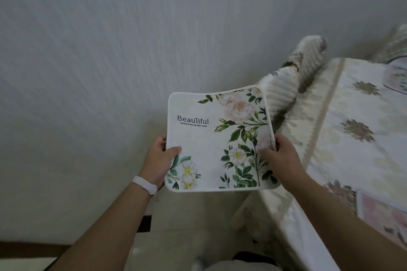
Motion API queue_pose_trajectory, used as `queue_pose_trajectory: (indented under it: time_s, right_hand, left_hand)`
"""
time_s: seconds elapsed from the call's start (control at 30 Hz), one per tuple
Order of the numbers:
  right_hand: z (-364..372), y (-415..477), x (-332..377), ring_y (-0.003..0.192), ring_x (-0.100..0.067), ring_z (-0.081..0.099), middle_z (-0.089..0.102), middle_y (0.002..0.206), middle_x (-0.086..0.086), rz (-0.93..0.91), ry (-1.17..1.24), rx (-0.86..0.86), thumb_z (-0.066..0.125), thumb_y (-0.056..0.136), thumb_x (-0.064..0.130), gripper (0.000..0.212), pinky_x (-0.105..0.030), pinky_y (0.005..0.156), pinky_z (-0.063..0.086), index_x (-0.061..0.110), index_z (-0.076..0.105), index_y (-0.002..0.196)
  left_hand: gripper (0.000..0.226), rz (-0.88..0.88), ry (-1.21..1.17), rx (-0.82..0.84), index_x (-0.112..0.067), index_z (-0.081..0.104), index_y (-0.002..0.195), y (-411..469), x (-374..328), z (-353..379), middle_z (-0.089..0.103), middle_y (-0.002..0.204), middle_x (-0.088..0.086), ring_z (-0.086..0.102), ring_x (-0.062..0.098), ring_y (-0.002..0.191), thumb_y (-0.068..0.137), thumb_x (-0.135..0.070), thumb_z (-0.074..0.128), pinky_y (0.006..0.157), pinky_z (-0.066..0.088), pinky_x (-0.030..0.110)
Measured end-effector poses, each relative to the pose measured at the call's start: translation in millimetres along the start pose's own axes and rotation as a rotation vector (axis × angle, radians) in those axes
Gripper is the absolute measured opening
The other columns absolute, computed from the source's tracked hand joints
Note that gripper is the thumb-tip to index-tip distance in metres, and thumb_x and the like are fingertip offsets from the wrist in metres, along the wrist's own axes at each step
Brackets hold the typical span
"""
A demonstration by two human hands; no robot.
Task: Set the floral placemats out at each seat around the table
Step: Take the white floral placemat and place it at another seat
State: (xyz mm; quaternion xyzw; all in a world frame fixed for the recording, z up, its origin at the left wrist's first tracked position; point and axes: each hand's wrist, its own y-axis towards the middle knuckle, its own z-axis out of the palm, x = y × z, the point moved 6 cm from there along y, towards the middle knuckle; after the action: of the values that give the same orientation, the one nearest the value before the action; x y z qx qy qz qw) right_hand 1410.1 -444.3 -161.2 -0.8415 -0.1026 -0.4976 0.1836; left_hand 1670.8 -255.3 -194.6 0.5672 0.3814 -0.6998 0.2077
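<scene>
I hold a white floral placemat (211, 138) printed with "Beautiful" in the air, left of the table. My left hand (159, 158) grips its lower left edge, thumb on top. My right hand (279, 156) grips its right edge; a second layer shows at that edge, so it may be more than one mat. Two more placemats lie on the table (352, 160): one at the far right (396, 77), one at the near right (383, 211). Both are cut off by the frame.
The table wears a cream cloth with brown flower motifs and a braided trim. Two chair backs with striped padded covers (308, 59) stand at its far left side. A pale wall fills the left; a dark skirting board runs below.
</scene>
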Motion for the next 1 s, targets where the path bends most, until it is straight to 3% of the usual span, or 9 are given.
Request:
queue_pose_trajectory:
  time_s: [0.2, 0.37, 0.5, 0.63, 0.73, 0.83, 1.0]
  right_hand:
    - [31, 42, 29, 0.080, -0.028, 0.066, 0.067, 0.084, -0.006, -0.039, -0.012, 0.008, 0.066, 0.086, 0.021, 0.011, -0.050, 0.073, 0.058, 0.028, 0.058, 0.087]
    - [55, 88, 47, 0.073, -0.025, 0.063, 0.065, 0.088, -0.015, -0.044, 0.001, 0.017, 0.065, 0.089, 0.024, 0.009, -0.051, 0.069, 0.058, 0.027, 0.057, 0.093]
    - [63, 147, 64, 0.073, -0.027, 0.064, 0.066, 0.088, -0.015, -0.065, 0.035, 0.026, 0.065, 0.090, 0.025, 0.009, -0.051, 0.066, 0.058, 0.028, 0.057, 0.093]
    - [52, 212, 78, 0.080, -0.022, 0.070, 0.068, 0.090, -0.004, -0.017, 0.106, -0.016, 0.066, 0.089, 0.023, 0.015, -0.043, 0.068, 0.060, 0.032, 0.056, 0.095]
    - [37, 249, 79, 0.083, -0.023, 0.069, 0.068, 0.092, -0.002, 0.017, 0.120, -0.077, 0.067, 0.087, 0.024, 0.018, -0.046, 0.074, 0.059, 0.030, 0.057, 0.101]
    - [22, 279, 79, 0.084, -0.027, 0.067, 0.068, 0.091, -0.005, 0.050, 0.120, -0.129, 0.068, 0.086, 0.025, 0.016, -0.051, 0.077, 0.058, 0.033, 0.057, 0.094]
    - [-6, 312, 84, 0.082, -0.021, 0.065, 0.066, 0.089, 0.000, 0.070, 0.128, -0.227, 0.068, 0.087, 0.020, 0.021, -0.032, 0.061, 0.050, 0.026, 0.057, 0.103]
  left_hand:
    - [0.031, 0.033, -0.026, -0.050, -0.006, 0.059, 0.113, 39, -16, -19, 0.070, 0.105, 0.012, 0.071, 0.022, 0.083, 0.085, 0.007, 0.061, 0.063, 0.057, 0.031]
    - [0.028, 0.112, 0.049, -0.091, -0.012, 0.062, 0.106, 89, -35, -14, 0.071, 0.095, 0.002, 0.071, 0.007, 0.073, 0.086, 0.007, 0.061, 0.061, 0.055, 0.022]
    - [0.027, 0.144, 0.120, -0.105, -0.010, 0.062, 0.108, 158, -58, -2, 0.072, 0.097, 0.001, 0.070, 0.011, 0.079, 0.086, 0.004, 0.062, 0.065, 0.057, 0.024]
    - [0.024, 0.124, 0.165, -0.046, -0.011, 0.061, 0.104, 226, -86, 37, 0.070, 0.094, 0.003, 0.069, 0.011, 0.076, 0.086, 0.005, 0.061, 0.061, 0.055, 0.022]
    - [0.026, 0.105, 0.193, 0.027, -0.006, 0.059, 0.109, 274, -103, 76, 0.071, 0.095, 0.004, 0.070, 0.007, 0.073, 0.087, 0.007, 0.059, 0.061, 0.055, 0.022]
    - [0.026, 0.097, 0.193, 0.088, -0.006, 0.060, 0.109, 312, -114, 108, 0.071, 0.096, 0.005, 0.070, 0.010, 0.075, 0.086, 0.007, 0.060, 0.062, 0.055, 0.024]
    - [0.026, 0.060, 0.154, 0.158, -0.007, 0.060, 0.109, 355, -126, 155, 0.072, 0.097, 0.008, 0.070, 0.021, 0.081, 0.086, 0.006, 0.061, 0.069, 0.057, 0.035]
